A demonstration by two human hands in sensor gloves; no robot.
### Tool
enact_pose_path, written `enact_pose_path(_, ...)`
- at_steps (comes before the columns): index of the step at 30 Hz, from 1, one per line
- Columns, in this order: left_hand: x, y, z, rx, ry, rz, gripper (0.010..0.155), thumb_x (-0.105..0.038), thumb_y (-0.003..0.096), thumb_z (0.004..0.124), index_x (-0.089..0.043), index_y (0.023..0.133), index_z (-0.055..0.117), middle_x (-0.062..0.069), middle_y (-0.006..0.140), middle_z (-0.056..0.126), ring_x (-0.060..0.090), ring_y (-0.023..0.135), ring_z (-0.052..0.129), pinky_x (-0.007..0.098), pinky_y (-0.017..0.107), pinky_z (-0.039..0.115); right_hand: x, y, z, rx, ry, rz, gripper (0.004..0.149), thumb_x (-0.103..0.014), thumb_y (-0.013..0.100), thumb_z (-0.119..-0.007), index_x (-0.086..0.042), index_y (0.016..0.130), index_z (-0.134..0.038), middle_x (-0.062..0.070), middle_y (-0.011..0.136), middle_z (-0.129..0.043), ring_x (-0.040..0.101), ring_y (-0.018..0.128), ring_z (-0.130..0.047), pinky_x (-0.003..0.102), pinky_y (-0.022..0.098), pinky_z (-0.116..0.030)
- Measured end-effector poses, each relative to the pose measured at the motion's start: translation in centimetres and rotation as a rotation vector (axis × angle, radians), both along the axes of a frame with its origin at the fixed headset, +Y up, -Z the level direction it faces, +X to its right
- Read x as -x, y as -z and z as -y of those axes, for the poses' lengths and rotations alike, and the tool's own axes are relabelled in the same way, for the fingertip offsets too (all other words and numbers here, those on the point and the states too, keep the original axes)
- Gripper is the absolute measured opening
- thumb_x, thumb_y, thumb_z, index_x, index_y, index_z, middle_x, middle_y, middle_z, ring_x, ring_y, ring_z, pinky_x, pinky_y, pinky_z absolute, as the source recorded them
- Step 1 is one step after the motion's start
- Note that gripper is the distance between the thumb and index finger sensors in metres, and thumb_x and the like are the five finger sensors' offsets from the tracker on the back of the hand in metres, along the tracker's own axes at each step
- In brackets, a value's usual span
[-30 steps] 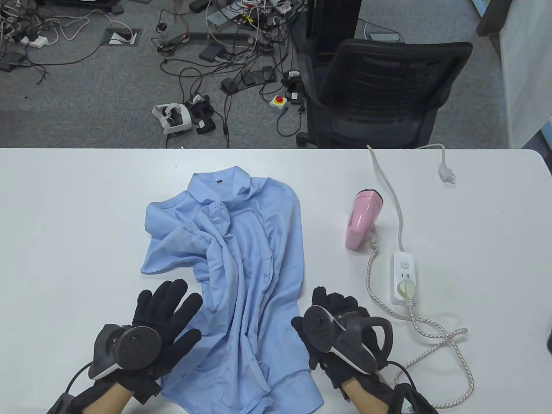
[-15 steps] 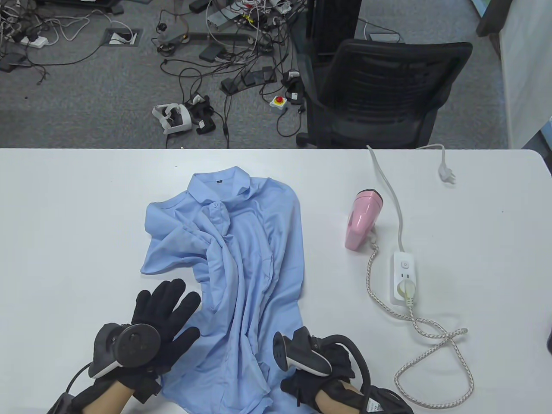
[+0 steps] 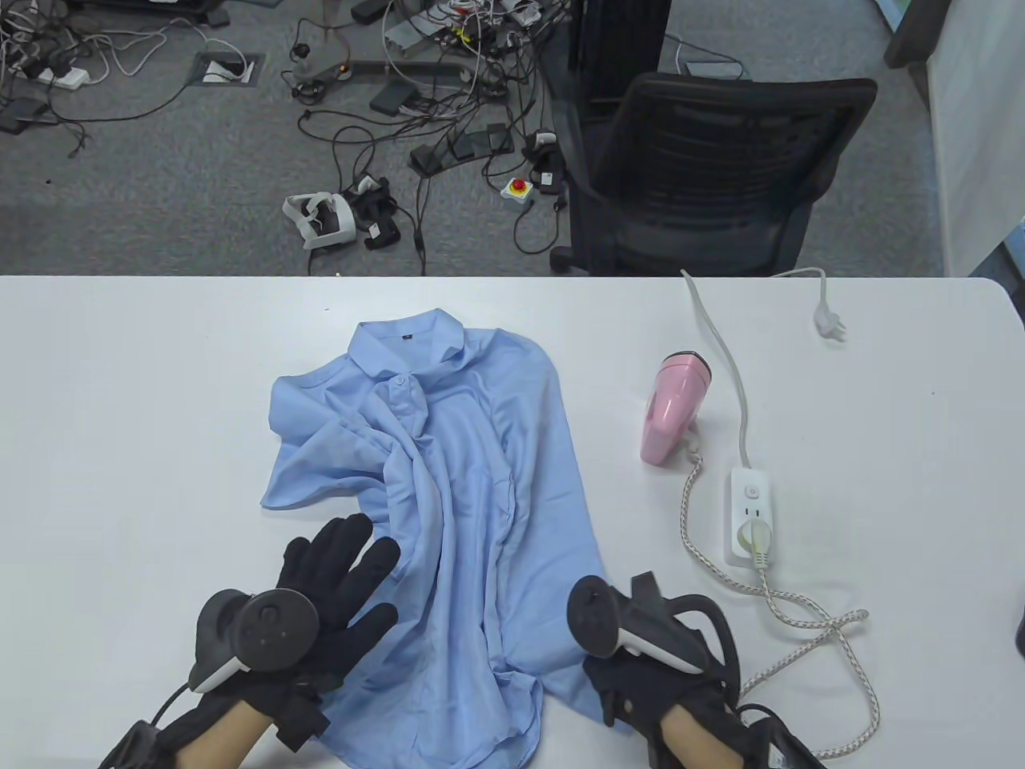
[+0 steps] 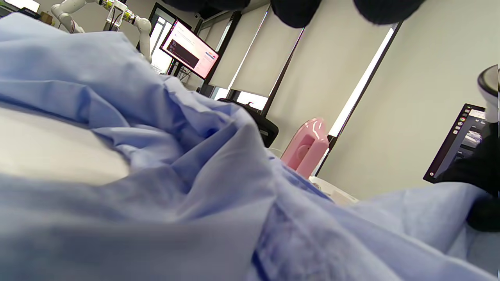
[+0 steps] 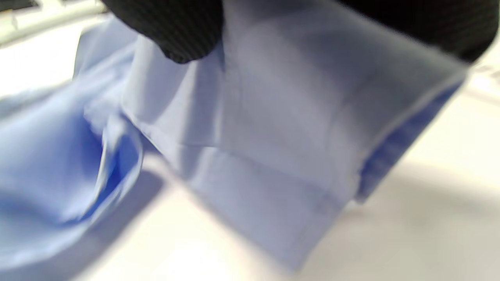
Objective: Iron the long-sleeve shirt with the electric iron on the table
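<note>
A crumpled light-blue shirt point(image 3: 472, 481) lies mid-table, collar at the far end. My left hand point(image 3: 352, 565) rests flat on its lower left part, fingers spread; in the left wrist view the fingertips point(image 4: 295, 11) hang over the bunched shirt point(image 4: 195, 175). At the shirt's lower right edge my right hand point(image 3: 617, 681) grips the cloth; the right wrist view shows gloved fingers point(image 5: 175, 31) pinching a hemmed blue fold point(image 5: 273, 136) just above the table. The pink iron point(image 3: 673, 404) stands on end to the right of the shirt, untouched, also seen as a pink iron point(image 4: 306, 146) beyond the folds.
A white power strip point(image 3: 749, 513) lies right of the iron, with the iron's braided cord point(image 3: 809, 633) plugged in and looped near my right hand. Its own white cable point(image 3: 737, 376) runs to the far edge. A black office chair point(image 3: 705, 176) stands behind the table point(image 3: 120, 416).
My right hand took hold of the shirt's lower right edge and drew it rightward, spreading that side. My left hand slid slightly forward and right on the cloth.
</note>
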State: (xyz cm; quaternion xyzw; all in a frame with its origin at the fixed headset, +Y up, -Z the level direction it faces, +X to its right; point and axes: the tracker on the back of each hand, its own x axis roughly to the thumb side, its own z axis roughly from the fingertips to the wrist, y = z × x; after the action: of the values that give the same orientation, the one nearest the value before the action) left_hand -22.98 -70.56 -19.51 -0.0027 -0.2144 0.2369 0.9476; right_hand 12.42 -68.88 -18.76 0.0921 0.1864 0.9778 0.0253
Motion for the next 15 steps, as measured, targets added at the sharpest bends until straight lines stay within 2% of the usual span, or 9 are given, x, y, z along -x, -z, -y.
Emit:
enact_pose_path(4, -1.6, 1.5, -1.7, -0.046, 0.122, -0.024, 0.067, -0.065, 0.0507, 0.059, -0.039, 0.109, 0.038, 0.007, 0.123, 0.022, 0.037, 0.112, 0.026, 0.069, 0.073, 0.021, -6.8, -0.3, -2.1, -0.081, 0.128, 0.177, 0.044, -0.042, 0.037, -0.074, -0.016, 0.072, -0.075, 0.007, 0.065, -0.082, 0.031, 0.054, -0.093, 0.048, 0.041, -0.081)
enact_pose_path(7, -2.4, 3.5, -2.6, -0.027, 0.183, -0.069, 0.068, -0.066, 0.0506, 0.059, -0.040, 0.109, 0.036, 0.006, 0.124, 0.020, 0.036, 0.112, 0.025, 0.069, 0.073, 0.021, -10.9, -0.7, -3.3, -0.108, 0.194, 0.245, 0.044, -0.042, 0.037, -0.075, -0.016, 0.072, -0.074, 0.007, 0.067, -0.082, 0.031, 0.055, -0.093, 0.048, 0.042, -0.082)
enact_pose_path(10, -3.4, 6.2, -3.1, 0.000, 0.207, -0.129, 0.069, -0.066, 0.0507, 0.058, -0.040, 0.110, 0.036, 0.006, 0.124, 0.019, 0.036, 0.112, 0.024, 0.069, 0.073, 0.020, -14.0, -1.0, -4.2, -0.124, 0.191, 0.300, 0.044, -0.041, 0.037, -0.075, -0.016, 0.073, -0.074, 0.008, 0.067, -0.084, 0.032, 0.056, -0.096, 0.049, 0.042, -0.084)
enact_pose_path(15, -6.0, 11.1, -2.0, 0.084, 0.228, -0.168, 0.069, -0.066, 0.0506, 0.059, -0.039, 0.110, 0.034, 0.006, 0.123, 0.019, 0.036, 0.112, 0.024, 0.069, 0.073, 0.020, -16.8, -1.3, -5.1, -0.068, 0.216, 0.325, 0.046, -0.037, 0.038, -0.075, -0.012, 0.077, -0.071, 0.006, 0.060, -0.089, 0.027, 0.044, -0.102, 0.045, 0.036, -0.087)
